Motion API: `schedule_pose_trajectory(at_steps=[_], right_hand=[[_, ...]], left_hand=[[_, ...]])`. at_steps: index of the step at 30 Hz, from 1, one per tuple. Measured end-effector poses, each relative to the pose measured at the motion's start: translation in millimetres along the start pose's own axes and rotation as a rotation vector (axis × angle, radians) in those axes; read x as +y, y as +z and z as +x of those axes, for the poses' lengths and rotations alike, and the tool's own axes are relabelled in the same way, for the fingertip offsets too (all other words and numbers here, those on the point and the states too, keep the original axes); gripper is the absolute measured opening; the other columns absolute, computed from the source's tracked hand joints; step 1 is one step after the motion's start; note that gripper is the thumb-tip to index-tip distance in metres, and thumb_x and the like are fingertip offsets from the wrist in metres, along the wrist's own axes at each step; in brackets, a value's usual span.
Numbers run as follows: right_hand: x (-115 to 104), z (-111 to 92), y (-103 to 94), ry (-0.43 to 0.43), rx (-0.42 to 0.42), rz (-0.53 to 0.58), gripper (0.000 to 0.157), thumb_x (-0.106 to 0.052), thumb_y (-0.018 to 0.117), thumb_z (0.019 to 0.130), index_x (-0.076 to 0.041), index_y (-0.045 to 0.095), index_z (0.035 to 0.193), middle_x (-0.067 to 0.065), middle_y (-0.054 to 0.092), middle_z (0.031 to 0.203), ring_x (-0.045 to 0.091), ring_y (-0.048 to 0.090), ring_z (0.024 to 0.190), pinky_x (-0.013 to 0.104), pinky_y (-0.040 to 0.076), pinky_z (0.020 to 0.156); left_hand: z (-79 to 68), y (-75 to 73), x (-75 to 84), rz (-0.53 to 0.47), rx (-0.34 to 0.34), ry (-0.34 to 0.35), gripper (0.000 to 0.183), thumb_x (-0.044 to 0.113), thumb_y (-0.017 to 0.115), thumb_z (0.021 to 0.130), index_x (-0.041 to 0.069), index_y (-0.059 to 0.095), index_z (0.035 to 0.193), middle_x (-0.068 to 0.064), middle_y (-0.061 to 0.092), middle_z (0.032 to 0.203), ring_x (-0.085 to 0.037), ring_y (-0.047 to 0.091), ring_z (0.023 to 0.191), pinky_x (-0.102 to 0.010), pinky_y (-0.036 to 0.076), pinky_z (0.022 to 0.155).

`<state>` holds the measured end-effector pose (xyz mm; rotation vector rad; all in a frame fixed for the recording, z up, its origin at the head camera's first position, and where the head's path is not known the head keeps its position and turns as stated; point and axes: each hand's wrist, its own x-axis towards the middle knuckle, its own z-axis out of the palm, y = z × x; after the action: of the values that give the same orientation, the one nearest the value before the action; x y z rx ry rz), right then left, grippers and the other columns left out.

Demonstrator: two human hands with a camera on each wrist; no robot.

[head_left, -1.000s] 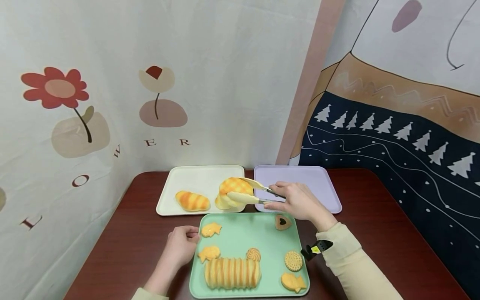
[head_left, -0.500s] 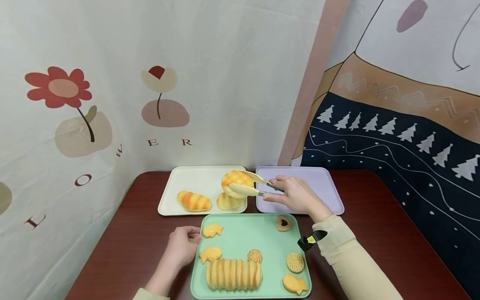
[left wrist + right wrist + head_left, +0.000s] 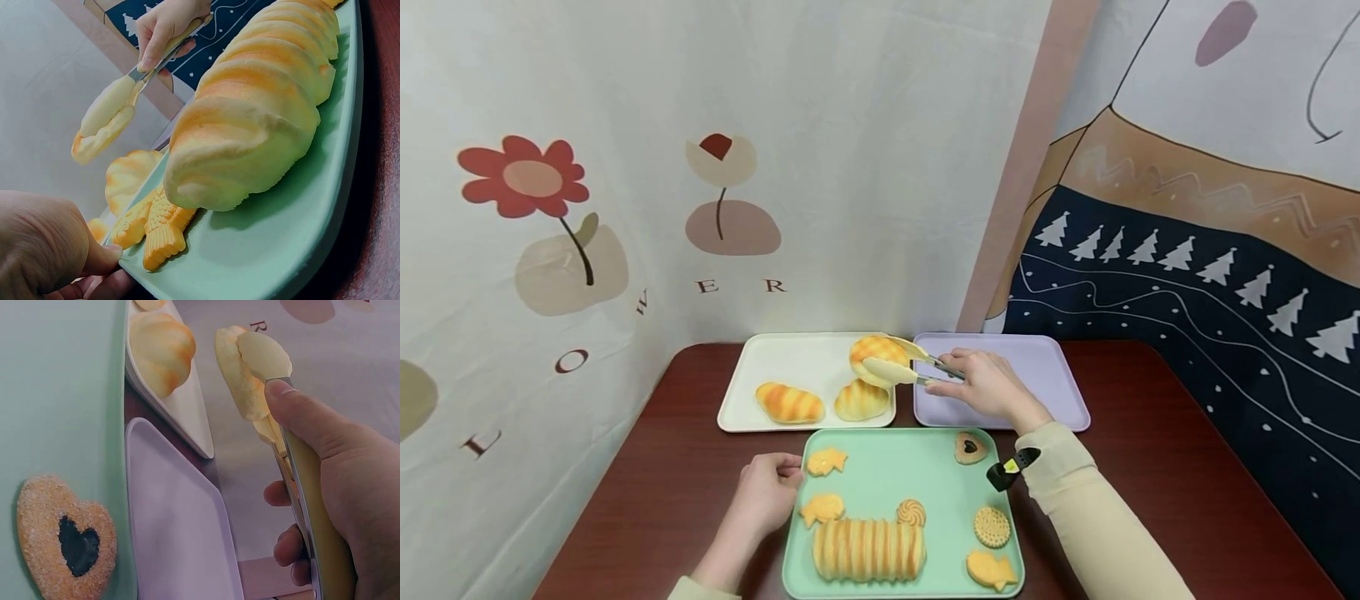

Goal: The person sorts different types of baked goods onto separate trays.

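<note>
My right hand (image 3: pixel 988 383) grips a pair of tongs (image 3: pixel 319 531) with cream tips and metal arms. Between the tips is a round golden bun with a grid pattern (image 3: pixel 872 348), held above the right part of the cream tray (image 3: pixel 797 354). Below it on that tray lies a pale shell-shaped bread (image 3: pixel 861 402), with a striped oval bread (image 3: pixel 790 403) to its left. My left hand (image 3: pixel 767 492) pinches the left rim of the green tray (image 3: pixel 895 467), thumb on top in the left wrist view. A long ridged loaf (image 3: pixel 868 550) lies at the green tray's front.
A lavender tray (image 3: pixel 1052 392) stands at the back right, partly under my right hand. On the green tray lie several fish-shaped cookies (image 3: pixel 826 462), a swirl cookie (image 3: pixel 911 512), a round cookie (image 3: pixel 992 527) and a heart cookie (image 3: pixel 970 448). A printed curtain (image 3: pixel 850 208) hangs behind the dark red table (image 3: pixel 647 467).
The tongs and grid-patterned bun have risen off the shell-shaped bread and shifted slightly right, uncovering more of that bread. My left hand stays at the green tray's rim.
</note>
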<state>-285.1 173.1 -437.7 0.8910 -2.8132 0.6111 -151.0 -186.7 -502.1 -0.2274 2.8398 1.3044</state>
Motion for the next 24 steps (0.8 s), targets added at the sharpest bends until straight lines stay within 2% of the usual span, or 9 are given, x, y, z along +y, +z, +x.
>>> schedule_pose_trajectory(at_steps=[7, 13, 24], right_hand=[[4, 10, 3.9, 0.047, -0.007, 0.004, 0.066, -0.058, 0.073, 0.095, -0.010, 0.069, 0.141, 0.002, 0.071, 0.120, 0.017, 0.063, 0.090, 0.043, 0.053, 0.080], [7, 20, 11.0, 0.014, -0.006, -0.029, 0.064, -0.057, 0.072, 0.096, -0.010, 0.071, 0.139, 0.005, 0.072, 0.120, 0.021, 0.067, 0.095, 0.048, 0.054, 0.085], [7, 34, 24.4, 0.073, -0.043, -0.022, 0.067, -0.061, 0.071, 0.095, -0.012, 0.069, 0.142, 0.011, 0.068, 0.136, 0.031, 0.068, 0.118, 0.053, 0.051, 0.101]], left_hand=[[0.4, 1.0, -0.5, 0.005, 0.003, 0.014, 0.017, 0.001, 0.070, 0.094, -0.001, 0.078, 0.108, 0.001, 0.072, 0.086, -0.016, 0.067, 0.083, -0.039, 0.057, 0.077], [-0.2, -0.4, -0.3, 0.008, 0.005, 0.020, 0.017, 0.001, 0.069, 0.094, -0.001, 0.078, 0.108, 0.001, 0.072, 0.086, -0.016, 0.067, 0.083, -0.040, 0.057, 0.077], [0.8, 0.6, -1.8, 0.003, 0.002, 0.017, 0.016, 0.002, 0.070, 0.094, -0.001, 0.078, 0.107, 0.001, 0.071, 0.085, -0.015, 0.066, 0.082, -0.038, 0.056, 0.076]])
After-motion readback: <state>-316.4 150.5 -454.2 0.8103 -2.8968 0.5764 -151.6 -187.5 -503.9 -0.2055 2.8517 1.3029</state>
